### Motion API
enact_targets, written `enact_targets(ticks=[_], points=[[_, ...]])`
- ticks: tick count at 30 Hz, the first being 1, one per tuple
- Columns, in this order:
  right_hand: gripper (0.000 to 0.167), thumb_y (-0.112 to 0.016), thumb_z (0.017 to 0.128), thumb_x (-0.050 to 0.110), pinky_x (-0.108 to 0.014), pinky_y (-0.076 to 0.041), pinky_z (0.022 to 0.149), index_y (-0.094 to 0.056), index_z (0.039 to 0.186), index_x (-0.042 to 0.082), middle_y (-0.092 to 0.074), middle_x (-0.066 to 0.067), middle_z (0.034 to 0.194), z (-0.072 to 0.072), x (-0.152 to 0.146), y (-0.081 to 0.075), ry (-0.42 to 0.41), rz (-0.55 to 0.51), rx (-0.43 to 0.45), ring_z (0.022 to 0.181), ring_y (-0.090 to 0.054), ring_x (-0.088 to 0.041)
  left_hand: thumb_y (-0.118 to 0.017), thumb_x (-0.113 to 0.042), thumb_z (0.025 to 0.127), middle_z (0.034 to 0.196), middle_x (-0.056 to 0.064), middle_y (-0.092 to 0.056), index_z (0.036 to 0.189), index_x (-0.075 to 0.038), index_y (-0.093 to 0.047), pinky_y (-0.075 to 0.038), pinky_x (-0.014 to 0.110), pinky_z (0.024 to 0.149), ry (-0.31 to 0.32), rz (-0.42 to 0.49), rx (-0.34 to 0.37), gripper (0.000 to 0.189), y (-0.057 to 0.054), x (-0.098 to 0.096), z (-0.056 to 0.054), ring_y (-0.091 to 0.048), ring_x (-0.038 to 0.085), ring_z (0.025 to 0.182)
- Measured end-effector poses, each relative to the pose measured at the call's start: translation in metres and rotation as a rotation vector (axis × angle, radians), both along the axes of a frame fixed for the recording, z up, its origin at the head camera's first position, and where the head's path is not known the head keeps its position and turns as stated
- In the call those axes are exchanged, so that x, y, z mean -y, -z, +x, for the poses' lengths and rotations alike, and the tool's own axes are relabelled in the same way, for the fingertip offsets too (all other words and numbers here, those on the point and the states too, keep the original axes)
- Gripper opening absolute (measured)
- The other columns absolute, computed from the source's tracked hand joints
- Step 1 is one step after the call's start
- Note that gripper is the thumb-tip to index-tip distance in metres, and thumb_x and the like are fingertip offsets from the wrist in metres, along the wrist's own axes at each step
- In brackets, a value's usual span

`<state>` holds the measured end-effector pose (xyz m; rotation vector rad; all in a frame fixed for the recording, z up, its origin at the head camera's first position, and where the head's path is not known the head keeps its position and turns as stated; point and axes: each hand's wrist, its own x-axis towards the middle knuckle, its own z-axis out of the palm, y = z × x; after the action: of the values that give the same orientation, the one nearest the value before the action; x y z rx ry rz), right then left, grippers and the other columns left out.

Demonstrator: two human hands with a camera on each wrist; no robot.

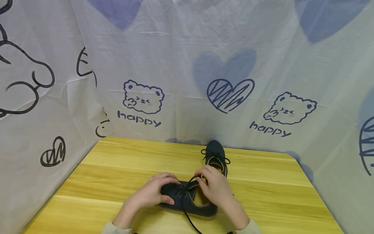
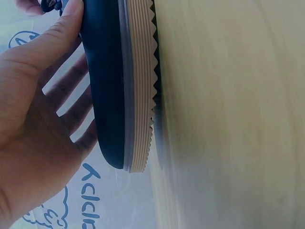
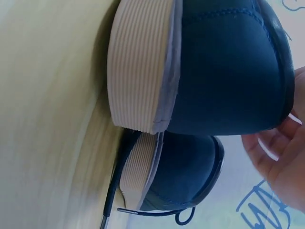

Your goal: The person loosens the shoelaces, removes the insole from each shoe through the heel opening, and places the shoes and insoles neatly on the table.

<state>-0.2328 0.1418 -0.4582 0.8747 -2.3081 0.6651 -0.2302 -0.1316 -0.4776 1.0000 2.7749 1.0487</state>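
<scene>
A dark blue lace-up shoe [image 1: 205,212] lies sideways on the table, its toe to the left. My left hand [image 1: 155,191] holds the toe end, with the thumb on the near side and the fingers over the top. In the left wrist view the shoe's ribbed tan sole [image 2: 139,86] faces the tabletop. Above the shoe's opening, my right hand [image 1: 215,186] pinches a black shoelace [image 1: 190,180]. Another end of the lace hangs across the near side toward the table's front. The right wrist view shows the shoe's heel [image 3: 228,81]; the pinching fingertips are hidden there.
Behind the right hand stands a second dark blue shoe [image 1: 214,148], its lace tied in a bow and its toe toward the back. The wood-grain table [image 1: 271,195] is bordered behind and at the left by a printed white cloth [image 1: 181,65].
</scene>
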Motion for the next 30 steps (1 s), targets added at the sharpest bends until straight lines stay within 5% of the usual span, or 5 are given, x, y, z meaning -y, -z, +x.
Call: enact_targets(ticks=[9, 15, 19, 23, 30], points=[[0.012, -0.08, 0.09, 0.011, -0.03, -0.054, 0.068, -0.074, 0.096, 0.019, -0.07, 0.007, 0.091, 0.001, -0.003, 0.0, 0.181, 0.047, 0.195, 0.079, -0.064, -0.012, -0.091, -0.034, 0.078, 0.137, -0.005, -0.061, 0.129, -0.027, -0.07, -0.035, 0.063, 0.11, -0.003, 0.006, 0.008, 0.056, -0.001, -0.001, 0.001, -0.053, 0.031, 0.132], [0.011, -0.08, 0.091, 0.014, -0.03, -0.052, 0.066, -0.074, 0.098, 0.02, -0.069, 0.006, 0.093, 0.001, -0.003, 0.0, 0.188, 0.051, 0.236, 0.079, -0.061, -0.013, -0.092, -0.034, 0.077, 0.137, -0.004, -0.061, 0.129, -0.027, -0.07, -0.034, 0.064, 0.11, -0.004, 0.009, 0.014, 0.056, -0.001, -0.001, 0.001, -0.053, 0.032, 0.132], [0.017, -0.08, 0.091, 0.016, -0.037, -0.057, 0.074, -0.074, 0.107, 0.019, -0.071, 0.002, 0.106, 0.002, -0.003, -0.001, 0.179, 0.035, 0.21, 0.094, -0.067, -0.019, -0.092, -0.033, 0.077, 0.137, -0.004, -0.062, 0.129, -0.027, -0.07, -0.034, 0.064, 0.11, -0.004, 0.008, 0.015, 0.056, -0.001, -0.001, 0.001, -0.053, 0.033, 0.132], [0.023, -0.081, 0.091, 0.015, -0.044, -0.058, 0.09, -0.074, 0.113, 0.017, -0.07, -0.002, 0.12, 0.004, -0.001, -0.004, 0.113, 0.005, 0.159, 0.115, -0.066, -0.024, -0.092, -0.034, 0.078, 0.137, -0.004, -0.062, 0.129, -0.027, -0.07, -0.035, 0.064, 0.11, -0.002, 0.006, 0.014, 0.056, -0.001, -0.001, 0.001, -0.053, 0.033, 0.132], [0.027, -0.084, 0.086, 0.008, -0.041, -0.056, 0.093, -0.074, 0.111, 0.012, -0.069, -0.001, 0.117, 0.006, 0.009, -0.006, -0.124, 0.017, -0.022, 0.111, -0.065, -0.019, -0.09, -0.036, 0.079, 0.138, -0.004, -0.061, 0.13, -0.027, -0.07, -0.034, 0.065, 0.109, 0.003, 0.009, 0.031, 0.055, -0.001, 0.0, 0.001, -0.053, 0.033, 0.132]])
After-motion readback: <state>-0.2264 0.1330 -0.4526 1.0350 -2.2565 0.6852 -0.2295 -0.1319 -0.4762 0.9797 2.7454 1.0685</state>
